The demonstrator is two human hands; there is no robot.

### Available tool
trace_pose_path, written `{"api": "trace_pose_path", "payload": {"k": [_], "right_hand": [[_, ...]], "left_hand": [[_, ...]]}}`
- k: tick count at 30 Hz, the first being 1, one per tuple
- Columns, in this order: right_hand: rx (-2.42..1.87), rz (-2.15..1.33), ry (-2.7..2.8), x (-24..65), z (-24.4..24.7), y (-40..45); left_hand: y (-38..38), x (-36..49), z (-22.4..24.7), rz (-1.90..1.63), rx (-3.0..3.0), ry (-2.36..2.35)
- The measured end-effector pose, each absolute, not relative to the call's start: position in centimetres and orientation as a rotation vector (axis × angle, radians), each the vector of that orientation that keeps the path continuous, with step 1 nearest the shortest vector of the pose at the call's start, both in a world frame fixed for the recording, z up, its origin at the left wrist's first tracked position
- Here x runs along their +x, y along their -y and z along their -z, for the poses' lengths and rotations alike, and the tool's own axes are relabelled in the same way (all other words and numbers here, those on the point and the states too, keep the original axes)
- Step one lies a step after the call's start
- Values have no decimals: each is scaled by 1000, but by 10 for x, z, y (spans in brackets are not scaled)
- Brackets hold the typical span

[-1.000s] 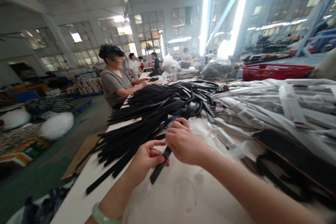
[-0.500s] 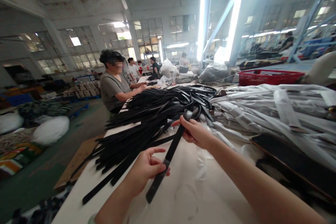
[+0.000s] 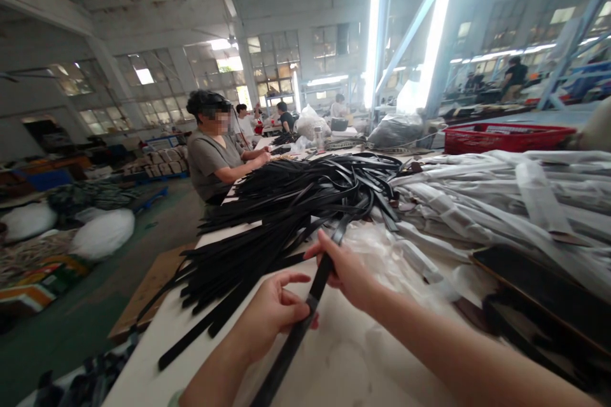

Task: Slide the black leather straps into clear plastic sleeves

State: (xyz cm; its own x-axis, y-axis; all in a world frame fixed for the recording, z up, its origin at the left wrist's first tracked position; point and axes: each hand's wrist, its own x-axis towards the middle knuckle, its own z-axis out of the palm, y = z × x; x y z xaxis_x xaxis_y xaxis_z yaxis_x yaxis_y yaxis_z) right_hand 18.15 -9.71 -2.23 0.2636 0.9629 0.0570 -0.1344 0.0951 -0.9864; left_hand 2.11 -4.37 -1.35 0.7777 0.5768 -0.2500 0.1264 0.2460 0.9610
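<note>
A long black belt strap [image 3: 292, 343] runs slantwise between my hands, from the pile down past the bottom edge of the view. My left hand [image 3: 270, 308] pinches it between thumb and fingers near its middle. Higher up, my right hand [image 3: 348, 273] grips the same strap, its fingers partly hidden behind it. Beyond both hands spreads a large pile of black belt straps [image 3: 267, 219], several with ends hanging toward the table's left edge. Crumpled clear plastic [image 3: 377, 248] lies right behind my right hand.
White-wrapped strips [image 3: 477, 197] are heaped on the right, with a long dark board-like item [image 3: 534, 292] before them. A red basket [image 3: 506, 140] stands behind. Across the white table [image 3: 143, 381], a person in a grey shirt [image 3: 214, 162] works at the left edge.
The belt strap has slid down toward me, so its lower end has left the view. My right hand has come lower, closer to my left. The view has shifted slightly.
</note>
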Motion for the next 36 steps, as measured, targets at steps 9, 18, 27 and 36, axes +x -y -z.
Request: {"api": "trace_pose_path", "payload": {"k": [9, 18, 27, 36], "right_hand": [[-1126, -1012, 747, 179, 18, 97], [-1420, -586, 922, 213, 28, 82], [-1472, -471, 1114, 207, 29, 84], [-1513, -382, 1152, 218, 24, 85]], "left_hand": [[45, 24, 16, -389, 1300, -626], [48, 24, 10, -326, 1298, -708], [45, 26, 14, -353, 1316, -707], [35, 19, 13, -397, 1436, -739]]}}
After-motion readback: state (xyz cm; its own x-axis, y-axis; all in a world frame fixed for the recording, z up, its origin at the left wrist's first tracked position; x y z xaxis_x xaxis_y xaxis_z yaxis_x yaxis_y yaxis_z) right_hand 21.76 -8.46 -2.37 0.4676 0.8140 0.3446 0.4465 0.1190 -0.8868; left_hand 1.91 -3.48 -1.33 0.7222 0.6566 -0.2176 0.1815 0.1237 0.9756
